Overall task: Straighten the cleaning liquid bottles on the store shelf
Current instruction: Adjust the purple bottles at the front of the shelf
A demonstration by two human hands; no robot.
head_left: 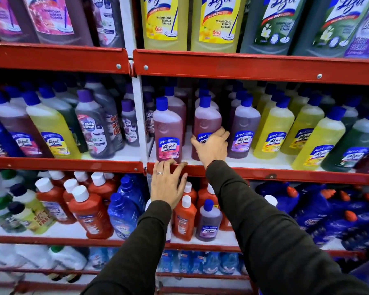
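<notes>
Pink-red Lizol bottle (205, 126), blue cap, stood upright on the middle shelf (254, 173), second in the front row right of the white upright post (139, 116). Right hand (211, 147) reached up and forward from a dark sleeve (264, 226), wrist bent slightly back, palm pressed to the bottle's lower front over the label. Fingers wrapped the bottle's right side, thumb on its left side: a grip on the bottle, not a loose touch.

Left hand (168, 184) sat lower, arm extended from below, palm facing the shelving. Fingers spread and uncurled, tips laid on the red front lip of the middle shelf just under a second pink Lizol bottle (168, 130) (the one nearest the post). Ring (159, 173) visible on one finger. Nothing held in this hand; whether the fingertips touched the bottle's base could not be told.

Purple-liquid Lizol bottle (244, 128) stood just beside the gripped one on its right, then yellow bottles (273, 130) leaning further along. Both pink bottles faced label-forward, with a gap between them.
</notes>
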